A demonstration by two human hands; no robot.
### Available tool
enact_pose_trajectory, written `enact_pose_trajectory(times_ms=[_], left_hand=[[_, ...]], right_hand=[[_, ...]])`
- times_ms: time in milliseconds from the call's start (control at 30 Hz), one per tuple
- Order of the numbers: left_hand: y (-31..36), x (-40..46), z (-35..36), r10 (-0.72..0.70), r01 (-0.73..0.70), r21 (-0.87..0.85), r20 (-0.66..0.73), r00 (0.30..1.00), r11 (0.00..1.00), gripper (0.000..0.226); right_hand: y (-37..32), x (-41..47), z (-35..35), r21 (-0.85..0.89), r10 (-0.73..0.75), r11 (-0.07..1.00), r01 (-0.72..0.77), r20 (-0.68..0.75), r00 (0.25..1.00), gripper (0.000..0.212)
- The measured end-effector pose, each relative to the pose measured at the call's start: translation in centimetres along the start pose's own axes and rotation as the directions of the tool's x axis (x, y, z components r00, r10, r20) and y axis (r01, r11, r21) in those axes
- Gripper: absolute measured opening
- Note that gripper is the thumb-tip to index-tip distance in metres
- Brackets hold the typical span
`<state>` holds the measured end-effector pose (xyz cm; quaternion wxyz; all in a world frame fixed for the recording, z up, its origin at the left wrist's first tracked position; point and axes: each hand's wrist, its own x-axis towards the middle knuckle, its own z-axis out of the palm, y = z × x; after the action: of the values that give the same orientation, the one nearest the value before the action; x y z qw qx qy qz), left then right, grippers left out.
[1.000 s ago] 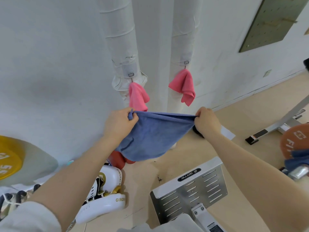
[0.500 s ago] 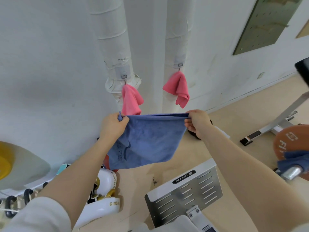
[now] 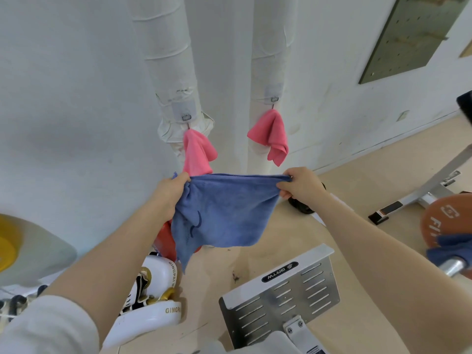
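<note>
Left hand (image 3: 170,194) and right hand (image 3: 301,186) each pinch a top corner of the blue towel (image 3: 224,213), stretching that edge taut between them so the rest hangs flat, likely for folding.

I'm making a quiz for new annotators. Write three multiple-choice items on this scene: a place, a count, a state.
1. Where do the pink cloths hang? A on hooks on the white pipes; B on a chair; C on the floor.
2. How many pink cloths? A one; B two; C four.
3. The blue towel is: A on the floor; B held spread between left hand and right hand; C over a pipe.
Answers: A, each hangs under a pipe's hook; B, two show; B, each hand pinches a top corner.
</note>
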<state>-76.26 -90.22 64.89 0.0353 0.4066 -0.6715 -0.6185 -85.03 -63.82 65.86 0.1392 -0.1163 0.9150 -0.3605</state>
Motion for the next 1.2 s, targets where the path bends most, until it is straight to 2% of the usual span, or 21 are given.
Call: enact_pose_trajectory(times_ms=[133,233,367,500,600,667,800,900,933,1000,1033,1100,1133,1200], left_hand=[[0.6,0.3,-0.3,-0.139,0.147,-0.078,0.102,0.985,0.986,0.029],[0.7,1.1,-1.3,-0.153,0.169,-0.163,0.106,0.983,0.972,0.04],[0.8,1.3,-1.7,-0.139,0.19,-0.242,0.211,0.967,0.952,0.042],[1.0,0.9,-1.8,-0.103,0.223,-0.299,0.37,0.923,0.928,0.038],[1.2,0.9,-2.6,-0.074,0.244,-0.344,0.439,0.895,0.907,0.03],[1.2,1.1,-3.3,-0.05,0.23,-0.385,0.424,0.904,0.894,0.024],[1.0,2.1,-4.3,-0.006,0.152,-0.431,0.321,0.947,0.889,0.02],[1.0,2.2,-4.3,-0.029,0.162,-0.428,0.301,0.953,0.889,0.019],[0.9,2.1,-4.3,-0.035,0.155,-0.396,0.294,0.955,0.905,0.017],[0.9,1.9,-4.1,-0.02,0.11,-0.307,0.282,0.959,0.945,0.017],[1.0,1.8,-3.9,-0.003,0.076,-0.259,0.27,0.963,0.963,0.017],[1.2,1.3,-3.4,0.033,0.006,-0.172,0.222,0.975,0.985,0.015],[1.3,1.1,-3.1,0.049,-0.018,-0.154,0.202,0.978,0.988,0.012],[1.3,0.4,-2.4,0.09,-0.055,-0.17,0.209,0.974,0.984,0.01]], right_hand=[[0.3,0.6,0.1,0.026,-0.131,0.991,0.133,-0.078,0.988,0.026],[0.4,0.6,-0.4,0.273,0.0,0.961,0.042,-0.154,0.988,0.027],[0.1,1.1,-0.5,0.298,0.142,0.951,-0.075,-0.207,0.968,0.031],[-0.5,1.3,0.0,0.249,0.296,0.938,-0.242,-0.208,0.932,0.043],[-0.4,1.7,0.5,0.347,0.386,0.889,-0.3,-0.212,0.898,0.046],[-0.7,1.8,0.7,0.418,0.434,0.851,-0.318,-0.219,0.874,0.05],[-2.1,1.0,1.1,0.51,0.502,0.769,-0.386,-0.109,0.858,0.047],[-3.0,0.7,2.3,0.638,0.481,0.648,-0.416,0.081,0.873,0.062],[-2.7,1.0,2.8,0.686,0.466,0.585,-0.433,0.153,0.872,0.06],[-3.8,0.5,3.7,0.728,0.359,0.561,-0.395,0.216,0.908,0.032],[-4.7,0.0,3.9,0.718,0.307,0.586,-0.377,0.234,0.922,0.021],[-6.2,-0.7,4.4,0.659,0.302,0.656,-0.367,0.217,0.928,0.014],[-6.9,-1.0,4.8,0.638,0.324,0.677,-0.367,0.19,0.927,0.011],[-8.6,-1.7,5.7,0.61,0.266,0.722,-0.328,0.193,0.944,0.002]])
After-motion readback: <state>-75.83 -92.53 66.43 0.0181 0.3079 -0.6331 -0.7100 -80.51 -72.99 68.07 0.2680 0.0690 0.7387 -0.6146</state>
